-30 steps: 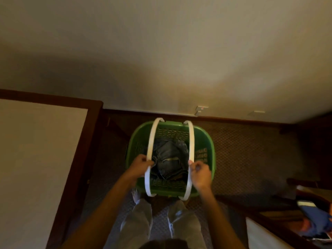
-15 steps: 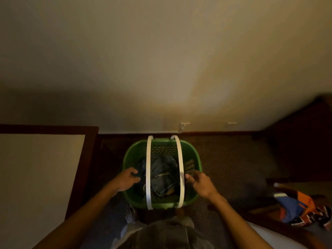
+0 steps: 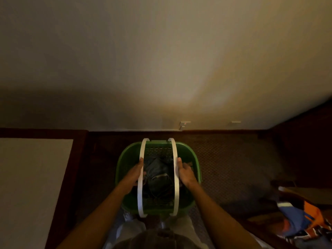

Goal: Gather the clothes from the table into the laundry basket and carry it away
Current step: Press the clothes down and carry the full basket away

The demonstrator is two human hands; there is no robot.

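Hands grip green laundry basket [image 3: 125, 160] handles, lower centre.
Left hand [image 3: 135, 174] and right hand [image 3: 186, 174] each clasp a white handle [image 3: 140, 194]; jeans [image 3: 158, 169] inside. Next, likely lifting evenly.

head view: single wide-angle, worn on head, faces forward and steeply down, close over green basket [image 3: 125, 162] and floor.

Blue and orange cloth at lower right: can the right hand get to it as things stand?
Probably not right away: the right hand grips the basket's right handle. The cloth lies uncovered off to the right, apart from the basket.
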